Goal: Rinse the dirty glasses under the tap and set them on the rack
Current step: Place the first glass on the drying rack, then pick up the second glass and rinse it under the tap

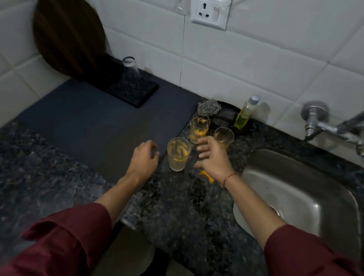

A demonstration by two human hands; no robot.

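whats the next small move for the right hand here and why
Probably close the right hand round the nearest dirty glass: its fingers are spread just beside it and hold nothing. Three stained glasses stand unrinsed left of the sink, and only one upturned glass sits on the rack.

A dark speckled stone tabletop (pixel 34 177) fills the lower and middle frame, with a steel sink (pixel 309 176) sunk into it at the right. A grey mat (pixel 91 122) lies on it left of centre, and a black rack (pixel 134 90) sits on the mat's far corner, carrying one upturned glass (pixel 131 69). Just right of the mat stand three orange-smeared glasses: the near glass (pixel 177 154), the middle glass (pixel 198 128) and the right glass (pixel 223 137). Behind them lie a steel scrubber (pixel 208 108) and a bottle (pixel 246 113) of green liquid. An orange scrap (pixel 207 175) lies near the sink.
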